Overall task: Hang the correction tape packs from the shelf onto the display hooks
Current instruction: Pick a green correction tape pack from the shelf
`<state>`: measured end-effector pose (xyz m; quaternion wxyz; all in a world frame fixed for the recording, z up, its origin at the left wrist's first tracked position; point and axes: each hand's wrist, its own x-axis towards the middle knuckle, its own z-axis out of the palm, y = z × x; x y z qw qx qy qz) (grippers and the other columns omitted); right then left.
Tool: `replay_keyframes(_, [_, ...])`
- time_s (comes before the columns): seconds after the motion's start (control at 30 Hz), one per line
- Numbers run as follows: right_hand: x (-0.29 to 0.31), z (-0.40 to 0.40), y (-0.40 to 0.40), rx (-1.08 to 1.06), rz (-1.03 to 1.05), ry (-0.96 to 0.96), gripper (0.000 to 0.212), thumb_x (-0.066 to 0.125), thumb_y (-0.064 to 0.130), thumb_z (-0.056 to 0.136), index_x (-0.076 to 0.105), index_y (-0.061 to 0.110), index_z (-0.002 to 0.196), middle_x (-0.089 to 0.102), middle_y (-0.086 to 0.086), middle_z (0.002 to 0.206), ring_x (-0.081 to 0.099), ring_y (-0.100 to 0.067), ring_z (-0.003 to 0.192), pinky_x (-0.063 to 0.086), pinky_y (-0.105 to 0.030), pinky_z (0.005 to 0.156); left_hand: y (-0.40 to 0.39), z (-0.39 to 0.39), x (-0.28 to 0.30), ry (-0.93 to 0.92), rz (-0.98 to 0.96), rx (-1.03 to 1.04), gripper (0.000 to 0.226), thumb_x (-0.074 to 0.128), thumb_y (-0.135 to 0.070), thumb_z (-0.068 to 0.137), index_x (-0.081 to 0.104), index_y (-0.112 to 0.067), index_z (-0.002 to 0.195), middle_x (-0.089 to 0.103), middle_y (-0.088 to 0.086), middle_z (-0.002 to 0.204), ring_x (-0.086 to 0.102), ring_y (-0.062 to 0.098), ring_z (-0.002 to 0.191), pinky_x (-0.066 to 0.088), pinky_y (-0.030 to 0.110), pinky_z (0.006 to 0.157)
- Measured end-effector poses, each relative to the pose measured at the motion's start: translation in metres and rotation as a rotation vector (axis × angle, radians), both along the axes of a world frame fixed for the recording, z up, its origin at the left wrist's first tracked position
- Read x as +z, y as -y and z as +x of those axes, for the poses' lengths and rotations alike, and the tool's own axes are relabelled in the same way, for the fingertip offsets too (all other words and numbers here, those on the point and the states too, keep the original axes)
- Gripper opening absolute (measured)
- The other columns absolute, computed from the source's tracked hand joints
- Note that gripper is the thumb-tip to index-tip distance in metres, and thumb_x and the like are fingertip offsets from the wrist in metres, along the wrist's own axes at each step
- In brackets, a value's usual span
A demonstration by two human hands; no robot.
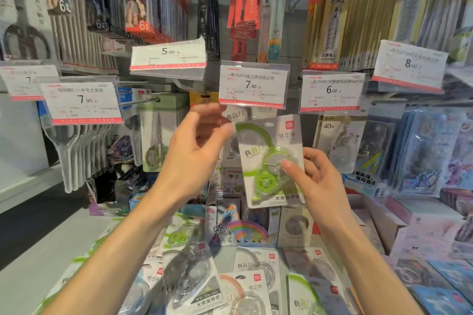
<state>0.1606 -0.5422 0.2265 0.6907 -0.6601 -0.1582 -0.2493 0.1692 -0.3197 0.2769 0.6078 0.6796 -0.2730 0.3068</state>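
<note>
My right hand (317, 186) holds a green correction tape pack (268, 158) upright, thumb on its front and fingers behind it. The pack's top is just below the 7.90 price tag (253, 84), which hides the display hook's tip. Behind it, similar packs (235, 116) hang under that tag. My left hand (197, 151) is raised beside the pack's upper left corner with loosely curled fingers and holds nothing I can see; it is blurred. Several more correction tape packs (194, 279) lie loose on the shelf (33, 263) below my forearms.
Scissors packs (158, 135) hang on the hook to the left. A 6.00 tag (331, 92) with 40m tape packs (337, 140) is on the right. A rainbow-printed box (238, 230) and small cartons stand behind the loose packs. Open boxes (384, 220) sit at the right.
</note>
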Motion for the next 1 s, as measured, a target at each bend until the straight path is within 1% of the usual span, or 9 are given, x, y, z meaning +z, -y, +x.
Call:
replay_keyframes(0.13, [0.003,0.003,-0.003,-0.007,-0.016,0.058,0.024,0.075,0.027,0.093,0.062,0.026,0.114,0.081,0.002,0.106,0.078,-0.013,0.095,0.057,-0.016,0.075,0.001,-0.017,0.022,0.084,-0.092,-0.119,0.021,0.067,-0.024,0.092,0.065,-0.025,0.113,0.075,0.000,0.097,0.072,0.013,0.079,0.056,0.024,0.070])
replay_keyframes(0.3, [0.019,0.007,-0.014,-0.033,-0.045,0.117,0.022,0.072,0.023,0.097,0.059,0.025,0.115,0.081,0.003,0.104,0.077,-0.013,0.096,0.059,-0.021,0.079,-0.001,-0.032,0.035,0.108,-0.131,-0.200,0.017,0.063,-0.016,0.093,0.065,-0.023,0.108,0.075,-0.002,0.084,0.070,0.018,0.067,0.057,0.030,0.064])
replay_keyframes(0.43, [0.033,0.011,-0.022,-0.055,-0.040,0.137,0.029,0.072,0.021,0.097,0.057,0.022,0.122,0.081,0.003,0.100,0.077,-0.010,0.092,0.059,-0.020,0.076,-0.001,-0.035,0.036,0.099,-0.124,-0.194,0.017,0.062,-0.014,0.092,0.063,-0.020,0.108,0.075,-0.004,0.081,0.070,0.015,0.065,0.057,0.028,0.062])
replay_keyframes(0.6, [0.040,0.017,-0.029,-0.071,-0.026,0.138,0.030,0.073,0.025,0.096,0.057,0.025,0.122,0.079,0.002,0.110,0.076,-0.004,0.096,0.057,-0.016,0.078,-0.002,-0.033,0.033,0.085,-0.119,-0.199,0.018,0.062,-0.015,0.092,0.064,-0.021,0.109,0.076,-0.001,0.084,0.069,0.016,0.066,0.057,0.028,0.063])
replay_keyframes(0.67, [0.041,0.019,-0.030,-0.082,-0.026,0.138,0.026,0.073,0.026,0.096,0.057,0.029,0.117,0.080,0.006,0.103,0.076,-0.003,0.094,0.057,-0.016,0.078,-0.003,-0.032,0.032,0.086,-0.113,-0.194,0.018,0.062,-0.016,0.093,0.064,-0.022,0.109,0.076,0.000,0.085,0.070,0.016,0.067,0.058,0.029,0.064])
replay_keyframes(0.77, [0.041,0.024,-0.028,-0.110,-0.036,0.135,0.025,0.073,0.029,0.096,0.057,0.028,0.117,0.080,0.019,0.098,0.075,0.001,0.092,0.057,-0.015,0.078,-0.005,-0.029,0.029,0.085,-0.087,-0.177,0.018,0.063,-0.017,0.094,0.065,-0.024,0.110,0.076,0.000,0.087,0.071,0.018,0.068,0.059,0.031,0.064])
replay_keyframes(0.83, [0.038,0.029,-0.027,-0.135,-0.068,0.121,0.028,0.073,0.034,0.096,0.057,0.028,0.118,0.079,0.018,0.097,0.073,0.007,0.094,0.055,-0.011,0.078,-0.005,-0.028,0.028,0.084,-0.078,-0.164,0.017,0.063,-0.018,0.094,0.065,-0.024,0.110,0.077,0.000,0.087,0.071,0.017,0.068,0.058,0.029,0.064])
replay_keyframes(0.93, [0.034,0.038,-0.029,-0.177,-0.111,0.091,0.023,0.073,0.041,0.094,0.055,0.036,0.108,0.070,0.022,0.099,0.066,0.021,0.088,0.047,-0.001,0.071,-0.006,-0.027,0.027,0.071,-0.082,-0.152,0.017,0.064,-0.019,0.093,0.065,-0.024,0.109,0.076,-0.002,0.085,0.071,0.015,0.067,0.057,0.027,0.062])
replay_keyframes(1.0, [0.033,0.047,-0.032,-0.207,-0.132,0.075,0.023,0.073,0.045,0.092,0.052,0.038,0.100,0.067,0.023,0.096,0.064,0.023,0.082,0.047,-0.002,0.067,-0.006,-0.026,0.026,0.060,-0.075,-0.132,0.017,0.064,-0.019,0.092,0.065,-0.024,0.108,0.076,-0.001,0.086,0.071,0.016,0.067,0.056,0.027,0.061])
